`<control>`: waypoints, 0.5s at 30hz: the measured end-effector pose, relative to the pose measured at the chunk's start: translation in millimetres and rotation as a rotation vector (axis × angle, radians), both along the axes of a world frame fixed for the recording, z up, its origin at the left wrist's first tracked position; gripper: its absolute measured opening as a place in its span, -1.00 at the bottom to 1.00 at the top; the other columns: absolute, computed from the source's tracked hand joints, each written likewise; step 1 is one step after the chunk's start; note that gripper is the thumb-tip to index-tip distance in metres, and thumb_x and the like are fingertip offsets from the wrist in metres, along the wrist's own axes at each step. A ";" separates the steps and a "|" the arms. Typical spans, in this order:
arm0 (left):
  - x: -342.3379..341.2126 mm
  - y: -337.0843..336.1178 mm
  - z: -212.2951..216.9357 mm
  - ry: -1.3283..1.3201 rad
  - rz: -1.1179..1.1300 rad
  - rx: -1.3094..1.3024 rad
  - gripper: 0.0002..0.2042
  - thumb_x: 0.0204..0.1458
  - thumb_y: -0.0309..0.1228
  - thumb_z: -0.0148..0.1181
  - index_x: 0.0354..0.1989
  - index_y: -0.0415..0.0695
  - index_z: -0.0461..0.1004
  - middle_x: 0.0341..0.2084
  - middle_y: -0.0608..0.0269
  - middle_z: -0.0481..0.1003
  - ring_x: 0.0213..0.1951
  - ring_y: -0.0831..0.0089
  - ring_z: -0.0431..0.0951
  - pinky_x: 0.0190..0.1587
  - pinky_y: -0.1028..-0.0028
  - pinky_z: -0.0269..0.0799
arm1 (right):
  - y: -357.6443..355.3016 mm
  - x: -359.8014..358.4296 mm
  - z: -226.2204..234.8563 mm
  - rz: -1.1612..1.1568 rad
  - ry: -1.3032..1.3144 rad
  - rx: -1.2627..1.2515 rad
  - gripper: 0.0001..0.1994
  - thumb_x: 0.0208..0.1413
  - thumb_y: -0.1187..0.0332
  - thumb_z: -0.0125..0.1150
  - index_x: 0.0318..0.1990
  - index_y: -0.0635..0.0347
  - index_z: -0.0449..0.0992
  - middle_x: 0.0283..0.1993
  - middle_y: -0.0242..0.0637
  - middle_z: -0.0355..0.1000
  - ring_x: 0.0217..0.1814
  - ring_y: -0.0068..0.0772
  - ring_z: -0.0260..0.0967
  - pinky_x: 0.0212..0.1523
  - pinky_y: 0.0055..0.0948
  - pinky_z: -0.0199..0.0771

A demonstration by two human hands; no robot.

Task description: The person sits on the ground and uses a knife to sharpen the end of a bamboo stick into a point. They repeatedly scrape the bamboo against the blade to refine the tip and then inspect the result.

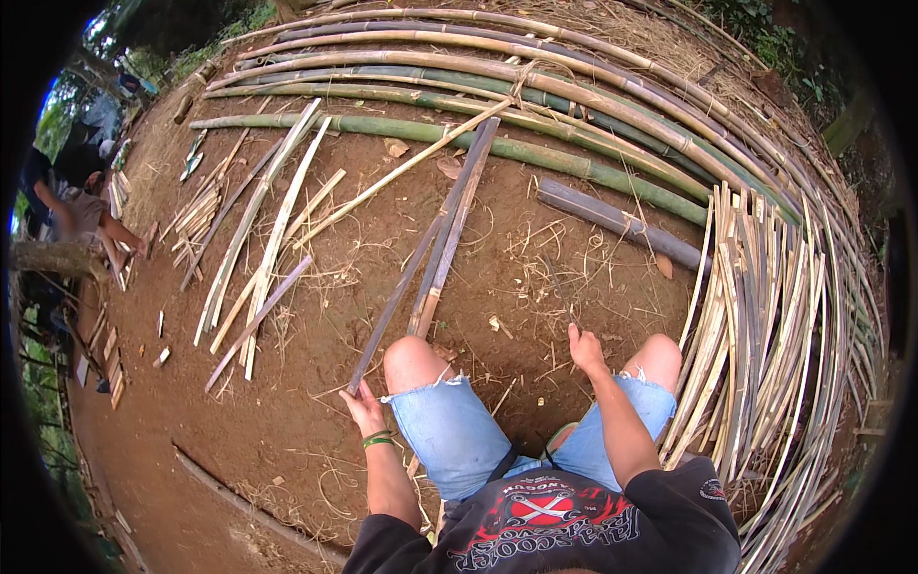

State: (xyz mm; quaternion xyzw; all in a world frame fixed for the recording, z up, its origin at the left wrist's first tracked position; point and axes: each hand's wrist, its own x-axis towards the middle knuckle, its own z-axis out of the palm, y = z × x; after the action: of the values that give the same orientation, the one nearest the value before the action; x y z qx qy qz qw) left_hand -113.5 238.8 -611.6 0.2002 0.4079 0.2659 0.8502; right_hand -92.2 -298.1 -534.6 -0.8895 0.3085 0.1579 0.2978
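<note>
My left hand (364,409), with a green band on its wrist, is closed on the near end of a dark split bamboo strip (400,287). That strip slants up and away past my left knee. Two more dark bamboo strips (446,258) lie close beside it, their far ends together near the green poles. In front of my right knee, my right hand (585,350) grips a knife (557,281), its thin dark blade pointing away from me. The fist hides most of the handle. The blade touches no bamboo.
Long bamboo poles (402,126) stretch across the far side. A thick dark bamboo piece (622,224) lies ahead to the right, near a big pile of split strips (755,316). Pale strips (251,225) lie at left. Another person (81,206) sits far left. Shavings litter the soil.
</note>
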 end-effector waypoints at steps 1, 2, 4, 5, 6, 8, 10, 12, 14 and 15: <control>-4.0 -4.6 -11.4 -0.005 -0.035 -0.007 -0.47 0.24 -0.08 0.03 0.04 -0.42 0.29 0.00 -0.05 0.40 0.05 0.19 0.45 0.19 0.32 0.48 | -2.5 1.3 -4.7 -0.018 0.011 0.027 -0.27 0.28 -0.16 -0.23 -0.17 0.53 0.53 -0.10 0.39 0.43 0.08 0.34 0.37 0.16 0.03 0.34; -7.7 -8.8 -22.7 -0.011 -0.068 -0.014 -0.48 0.24 -0.09 0.03 0.04 -0.42 0.28 -0.02 -0.06 0.42 0.04 0.19 0.46 0.19 0.32 0.47 | -7.1 3.4 -8.4 -0.034 0.021 0.055 -0.27 0.28 -0.17 -0.23 -0.17 0.53 0.53 -0.10 0.39 0.43 0.08 0.35 0.37 0.16 0.03 0.34; -23.3 -11.0 -34.1 0.055 -0.134 -0.081 -0.49 0.21 -0.08 0.09 0.05 -0.35 0.30 -0.07 -0.03 0.46 0.01 0.22 0.48 0.13 0.36 0.51 | -8.0 2.3 -14.4 -0.043 0.054 0.078 -0.27 0.28 -0.17 -0.22 -0.18 0.54 0.53 -0.11 0.39 0.44 0.08 0.36 0.37 0.15 0.03 0.34; -31.7 -11.5 -35.1 0.111 -0.127 -0.161 -0.47 0.17 -0.03 0.14 0.04 -0.29 0.32 -0.07 -0.02 0.46 -0.09 0.24 0.53 0.02 0.40 0.56 | -6.2 3.2 -14.4 -0.037 0.067 0.073 -0.27 0.28 -0.17 -0.22 -0.18 0.54 0.53 -0.12 0.39 0.44 0.07 0.35 0.37 0.14 0.03 0.34; -43.7 0.6 -41.8 0.135 -0.181 -0.216 -0.51 0.18 -0.05 0.15 0.02 -0.26 0.35 -0.09 -0.01 0.48 -0.12 0.24 0.55 -0.01 0.39 0.57 | -0.7 7.8 -13.0 -0.026 0.073 0.079 -0.26 0.28 -0.17 -0.22 -0.18 0.54 0.53 -0.13 0.39 0.45 0.07 0.35 0.38 0.14 0.03 0.34; -44.8 2.8 -57.0 0.154 -0.352 -0.282 -0.57 0.19 -0.08 0.14 -0.02 -0.22 0.40 -0.13 0.01 0.50 -0.18 0.23 0.57 -0.05 0.36 0.58 | -19.6 0.8 -34.0 -0.005 -0.058 0.035 -0.30 0.29 -0.16 -0.18 -0.42 0.48 0.47 -0.48 0.13 0.42 -0.40 0.03 0.44 -0.33 -0.09 0.42; -44.8 3.2 -54.1 0.156 -0.518 -0.268 -0.63 0.20 -0.12 0.12 -0.07 -0.20 0.43 -0.18 0.04 0.53 -0.22 0.22 0.58 -0.05 0.32 0.57 | -24.6 -2.3 -44.1 -0.016 -0.158 0.055 -0.33 0.29 -0.16 -0.14 -0.60 0.32 0.35 -0.73 -0.20 0.31 -0.74 -0.33 0.33 -0.70 -0.27 0.34; -59.2 -0.8 -27.7 0.098 -0.593 -0.179 -0.70 0.23 -0.17 0.06 -0.12 -0.19 0.44 -0.19 0.07 0.54 -0.16 0.21 0.58 -0.03 0.28 0.56 | -14.2 1.5 -36.8 -0.048 -0.093 0.165 -0.35 0.29 -0.16 -0.14 -0.60 0.28 0.33 -0.74 -0.26 0.28 -0.76 -0.36 0.28 -0.71 -0.30 0.31; -48.7 -28.9 9.7 0.045 -0.730 -0.117 -0.75 0.26 -0.23 0.00 -0.18 -0.17 0.44 -0.20 0.10 0.56 -0.10 0.20 0.58 -0.01 0.25 0.55 | -19.8 -4.9 -28.6 -0.111 -0.069 0.227 -0.39 0.28 -0.17 -0.13 -0.57 0.23 0.31 -0.76 -0.35 0.21 -0.79 -0.43 0.19 -0.74 -0.35 0.24; -46.7 -33.0 23.1 0.036 -0.769 -0.087 -0.76 0.25 -0.24 0.01 -0.18 -0.17 0.44 -0.20 0.10 0.56 -0.10 0.21 0.58 -0.01 0.25 0.54 | -17.5 -5.8 -24.4 -0.116 -0.065 0.249 -0.39 0.28 -0.18 -0.12 -0.57 0.22 0.31 -0.76 -0.35 0.20 -0.79 -0.44 0.19 -0.74 -0.36 0.23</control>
State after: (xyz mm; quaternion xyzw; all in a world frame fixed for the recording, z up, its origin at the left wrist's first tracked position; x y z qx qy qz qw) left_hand -160.1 205.8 -588.4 0.3067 0.3287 -0.0934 0.8883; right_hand -98.0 -315.6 -559.0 -0.8310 0.3277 0.1485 0.4243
